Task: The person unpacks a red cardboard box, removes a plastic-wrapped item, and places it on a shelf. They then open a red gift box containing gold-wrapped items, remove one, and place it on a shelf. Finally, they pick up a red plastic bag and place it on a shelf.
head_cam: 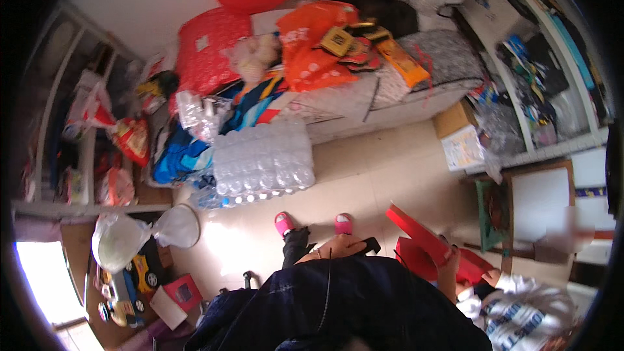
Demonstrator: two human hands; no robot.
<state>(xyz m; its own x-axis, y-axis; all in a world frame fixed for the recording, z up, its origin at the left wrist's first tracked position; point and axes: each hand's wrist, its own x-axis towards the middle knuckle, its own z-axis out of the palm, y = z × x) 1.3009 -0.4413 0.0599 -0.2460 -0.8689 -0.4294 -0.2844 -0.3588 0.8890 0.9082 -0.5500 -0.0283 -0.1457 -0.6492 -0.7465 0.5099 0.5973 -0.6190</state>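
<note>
My left hand point(337, 245) is in front of my waist, its fingers closed around a small black object point(373, 245) that may be a phone. Off to the right, my right hand point(449, 259) grips a red flat-sided item point(423, 234), which looks like a box or its lid. More red panels point(412, 257) show beneath and beside it. Another person's hand point(492, 278), in a white sleeve, touches the same red item from the right. My dark top hides part of the lower edge of the scene.
A shrink-wrapped pack of plastic bottles point(263, 156) is on the tiled floor beside a grey sofa point(390, 117) heaped with bags. Shelving point(560, 148) lines the right. A white-topped bin point(178, 225) and toy vehicles point(146, 273) are at left. A co-worker point(526, 309) is close at lower right.
</note>
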